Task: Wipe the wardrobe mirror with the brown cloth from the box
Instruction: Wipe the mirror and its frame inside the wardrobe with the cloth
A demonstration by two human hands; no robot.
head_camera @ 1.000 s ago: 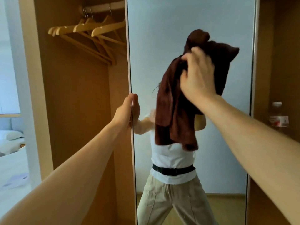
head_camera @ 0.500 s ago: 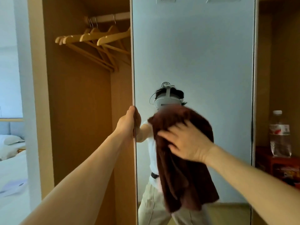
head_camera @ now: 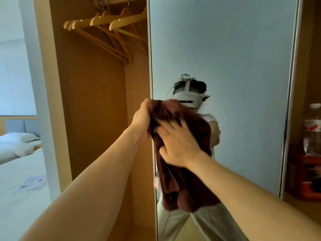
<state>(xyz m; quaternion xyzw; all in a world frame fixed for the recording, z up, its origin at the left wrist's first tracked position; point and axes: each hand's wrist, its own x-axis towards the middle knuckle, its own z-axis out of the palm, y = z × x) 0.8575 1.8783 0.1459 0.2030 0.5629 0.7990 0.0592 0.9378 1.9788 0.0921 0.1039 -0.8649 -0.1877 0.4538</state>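
The wardrobe's tall mirror door (head_camera: 234, 58) fills the right half of the view. A brown cloth (head_camera: 182, 188) hangs bunched against the glass near its left edge, at about mid height. My right hand (head_camera: 177, 145) presses on the cloth with fingers spread, blurred by motion. Just left of the cloth, my left hand (head_camera: 141, 119) grips the door's left edge, fingers wrapped round it and partly hidden behind the cloth. In the mirror I see a person's reflection, mostly covered by the cloth.
Left of the door the wooden wardrobe stands open, with several wooden hangers (head_camera: 107, 23) on a rail. A bed (head_camera: 17, 171) with a pillow lies at far left. On the right, a plastic bottle (head_camera: 312, 131) stands on a red stand (head_camera: 309, 180).
My right hand swept the cloth from high on the mirror down and to the left, ending next to my left hand. My left hand kept its hold on the door edge.
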